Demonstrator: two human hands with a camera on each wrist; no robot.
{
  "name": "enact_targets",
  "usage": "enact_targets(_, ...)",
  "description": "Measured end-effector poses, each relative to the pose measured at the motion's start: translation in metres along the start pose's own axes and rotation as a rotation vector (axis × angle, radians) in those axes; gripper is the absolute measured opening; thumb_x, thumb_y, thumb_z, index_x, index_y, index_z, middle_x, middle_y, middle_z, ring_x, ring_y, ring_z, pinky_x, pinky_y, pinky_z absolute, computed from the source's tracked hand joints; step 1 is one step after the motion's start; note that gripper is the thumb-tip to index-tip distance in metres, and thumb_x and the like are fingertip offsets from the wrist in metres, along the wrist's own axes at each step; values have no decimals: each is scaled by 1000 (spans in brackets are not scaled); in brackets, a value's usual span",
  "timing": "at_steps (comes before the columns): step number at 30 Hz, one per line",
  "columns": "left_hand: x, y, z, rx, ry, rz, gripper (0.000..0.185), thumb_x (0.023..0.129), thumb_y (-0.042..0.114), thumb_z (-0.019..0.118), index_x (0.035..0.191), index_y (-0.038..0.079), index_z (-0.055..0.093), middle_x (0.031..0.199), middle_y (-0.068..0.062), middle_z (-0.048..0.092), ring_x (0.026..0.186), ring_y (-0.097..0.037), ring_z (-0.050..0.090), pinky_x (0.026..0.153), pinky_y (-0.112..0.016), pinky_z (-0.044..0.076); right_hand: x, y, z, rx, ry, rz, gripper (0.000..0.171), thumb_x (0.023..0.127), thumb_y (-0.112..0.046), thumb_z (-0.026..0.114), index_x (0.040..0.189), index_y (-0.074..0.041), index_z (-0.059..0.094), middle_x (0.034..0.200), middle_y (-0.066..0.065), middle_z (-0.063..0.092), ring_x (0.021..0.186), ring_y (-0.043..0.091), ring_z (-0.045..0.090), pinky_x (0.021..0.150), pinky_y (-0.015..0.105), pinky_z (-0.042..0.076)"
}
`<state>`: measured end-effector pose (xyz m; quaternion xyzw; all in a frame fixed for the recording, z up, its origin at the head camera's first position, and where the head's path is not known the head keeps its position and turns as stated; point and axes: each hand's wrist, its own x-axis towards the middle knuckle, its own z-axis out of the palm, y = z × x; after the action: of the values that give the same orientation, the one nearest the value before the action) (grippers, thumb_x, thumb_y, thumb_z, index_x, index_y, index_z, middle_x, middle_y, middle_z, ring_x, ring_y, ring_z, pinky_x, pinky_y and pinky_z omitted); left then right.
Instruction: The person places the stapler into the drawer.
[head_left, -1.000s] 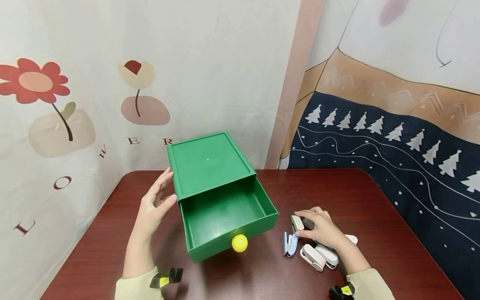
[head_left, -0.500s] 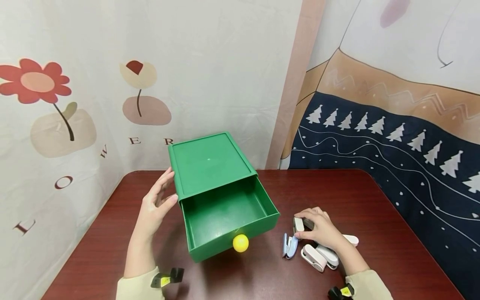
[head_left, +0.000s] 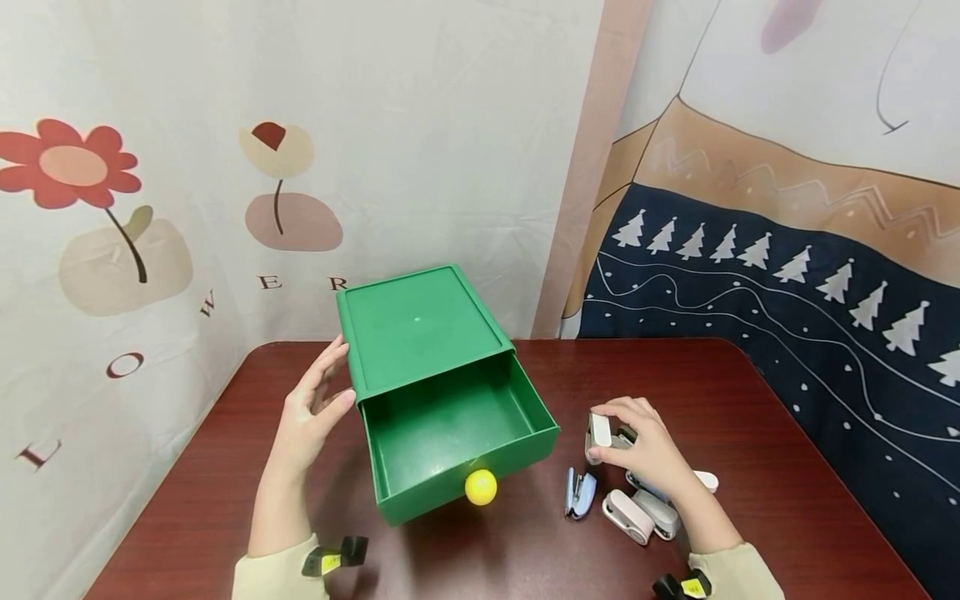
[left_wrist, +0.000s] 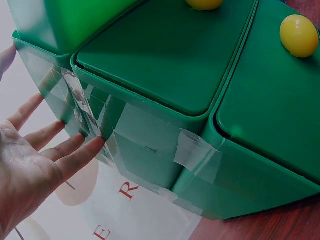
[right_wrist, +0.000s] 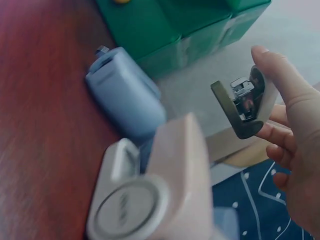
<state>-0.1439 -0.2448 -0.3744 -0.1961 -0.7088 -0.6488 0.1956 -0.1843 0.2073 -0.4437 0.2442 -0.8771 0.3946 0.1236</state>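
Observation:
My left hand (head_left: 307, 425) rests its spread fingertips against the left side of the green drawer unit (head_left: 416, 325). In the left wrist view, those fingers touch the taped side wall (left_wrist: 145, 135). The top drawer (head_left: 510, 454) is pulled out, its yellow knob (head_left: 481, 487) facing front; its visible floor is bare. My right hand (head_left: 648, 442) pinches a small stapler (head_left: 600, 430) between thumb and fingers, raised above the table. The right wrist view shows the stapler's dark base (right_wrist: 227, 107) and metal inside. Just below it lies a light-blue stapler (head_left: 581, 494).
A pinkish-white stapler (head_left: 628, 517) and a grey one (head_left: 657, 512) lie side by side below my right hand. Another white end (head_left: 707, 481) pokes out behind the wrist. The reddish-brown table (head_left: 637, 367) meets a patterned cloth backdrop (head_left: 750, 275).
My right hand has lifted the stapler slightly up off the table, away from the light-blue one. My left hand and the drawer unit stay put.

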Motion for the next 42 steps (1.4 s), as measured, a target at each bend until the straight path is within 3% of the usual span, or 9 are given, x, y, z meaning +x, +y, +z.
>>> enact_targets(6,1,1,1,1,0,1,54,90,-12,53,142,-3,42,153,-13,30,131,-18,39,91,-20,44,9,-19,-9,62,51,-27,53,70,-22,87,119,-13,66,114,-9,58,105,11,44,81,33,44)
enact_targets(14,2,0,0,5,1,-4,54,90,-12,53,142,-2,42,153,-12,30,131,-18,38,91,-20,44,25,-48,-21,78,116,-138,58,64,-8,89,118,-9,66,113,2,61,104,15,46,82,30,41)
enact_targets(23,2,-2,0,11,-5,-12,54,90,-11,53,142,-1,42,153,-11,30,131,-17,38,91,-21,43,37,-120,-45,110,131,-173,53,63,8,84,113,4,64,108,15,60,97,25,50,77,24,41)
enact_targets(33,2,-1,-1,16,2,-18,54,90,-10,53,142,0,42,153,-10,30,131,-18,38,91,-21,44,59,-111,-41,185,122,-239,61,62,3,87,118,-8,65,116,5,58,100,20,49,78,25,42)
enact_targets(42,0,-2,-1,13,-3,-11,54,90,-11,53,142,-1,41,153,-11,29,131,-17,38,91,-20,43,74,-129,-27,280,29,-329,58,65,-3,87,119,-9,66,117,2,58,101,21,51,81,30,45)
